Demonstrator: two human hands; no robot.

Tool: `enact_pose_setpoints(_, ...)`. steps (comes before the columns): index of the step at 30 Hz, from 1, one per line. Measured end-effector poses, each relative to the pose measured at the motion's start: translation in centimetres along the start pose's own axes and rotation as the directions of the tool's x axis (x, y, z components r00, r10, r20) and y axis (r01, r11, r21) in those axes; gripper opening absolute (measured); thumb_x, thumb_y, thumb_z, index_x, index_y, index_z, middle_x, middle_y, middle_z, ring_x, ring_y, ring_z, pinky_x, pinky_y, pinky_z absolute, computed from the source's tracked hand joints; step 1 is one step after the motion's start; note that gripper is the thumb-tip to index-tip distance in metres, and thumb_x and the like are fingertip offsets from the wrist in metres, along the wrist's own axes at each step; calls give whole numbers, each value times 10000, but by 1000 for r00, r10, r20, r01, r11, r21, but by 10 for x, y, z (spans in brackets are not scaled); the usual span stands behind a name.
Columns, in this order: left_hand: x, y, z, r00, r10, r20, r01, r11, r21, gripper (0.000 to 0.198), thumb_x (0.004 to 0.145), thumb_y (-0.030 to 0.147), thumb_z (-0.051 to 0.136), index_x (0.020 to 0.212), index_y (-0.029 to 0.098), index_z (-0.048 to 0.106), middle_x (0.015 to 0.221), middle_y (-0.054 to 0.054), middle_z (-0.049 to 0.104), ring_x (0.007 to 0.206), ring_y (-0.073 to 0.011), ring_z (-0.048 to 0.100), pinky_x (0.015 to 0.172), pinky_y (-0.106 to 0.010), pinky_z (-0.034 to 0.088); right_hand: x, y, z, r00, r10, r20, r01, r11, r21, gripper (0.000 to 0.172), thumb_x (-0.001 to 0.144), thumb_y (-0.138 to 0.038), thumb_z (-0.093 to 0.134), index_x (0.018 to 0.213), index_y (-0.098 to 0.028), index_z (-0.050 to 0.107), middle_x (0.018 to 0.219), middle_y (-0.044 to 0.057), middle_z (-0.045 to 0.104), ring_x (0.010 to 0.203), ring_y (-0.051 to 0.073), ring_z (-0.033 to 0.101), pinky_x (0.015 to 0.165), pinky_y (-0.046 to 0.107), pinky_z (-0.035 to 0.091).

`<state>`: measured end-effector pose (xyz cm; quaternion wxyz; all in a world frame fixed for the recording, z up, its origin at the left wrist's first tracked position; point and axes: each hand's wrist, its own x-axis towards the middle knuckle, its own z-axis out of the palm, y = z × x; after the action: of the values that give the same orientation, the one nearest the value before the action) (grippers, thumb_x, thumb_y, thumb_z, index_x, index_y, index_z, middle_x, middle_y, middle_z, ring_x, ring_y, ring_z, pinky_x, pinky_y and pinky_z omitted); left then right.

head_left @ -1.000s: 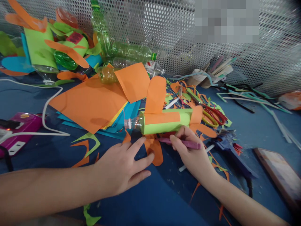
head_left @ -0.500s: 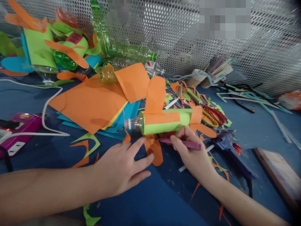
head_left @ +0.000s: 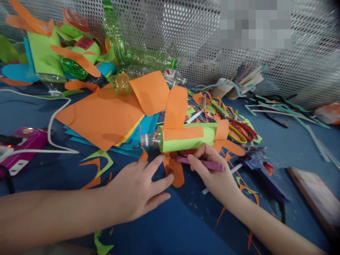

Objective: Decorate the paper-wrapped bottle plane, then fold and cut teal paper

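Observation:
A plastic bottle wrapped in green paper (head_left: pixel 186 143) lies on its side, its clear neck (head_left: pixel 152 139) pointing left. One orange paper wing (head_left: pixel 176 106) sticks out from its far side. On the near side a second orange wing (head_left: pixel 176 176) reaches toward me. My left hand (head_left: pixel 140 187) rests with fingers spread, a fingertip on that near wing and the index finger close to the bottle. Between the fingers of my right hand (head_left: pixel 212 170) is a purple marker (head_left: pixel 202 163), its tip at the base of the near wing.
Left of the bottle lies a stack of orange paper (head_left: pixel 101 117) over blue sheets. Scissors (head_left: pixel 240 131), a blue glue gun (head_left: pixel 262 173) and a phone (head_left: pixel 316 198) are to the right. Green bottles (head_left: pixel 148 58) lie behind, and a white cable (head_left: pixel 50 124) curls at left.
My right hand has shifted slightly left and down, bringing the marker's tip onto the near orange wing. My left hand and the bottle have stayed in place.

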<state>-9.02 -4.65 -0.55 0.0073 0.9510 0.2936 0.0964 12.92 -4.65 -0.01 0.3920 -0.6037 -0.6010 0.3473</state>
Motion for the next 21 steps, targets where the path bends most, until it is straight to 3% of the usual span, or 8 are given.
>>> enact_pose_setpoints(21,1,0,1,1000,3,-1,-3,1000,11,355,944,413,364,1232,302,540,1303,-183,459,815,-270,608,578,-405,528,1,-1,1,1000,-15,-19,15,1000,13,254,826,-273,557,632,-224,401,550,-56,452,492,92,424,484,223,335)
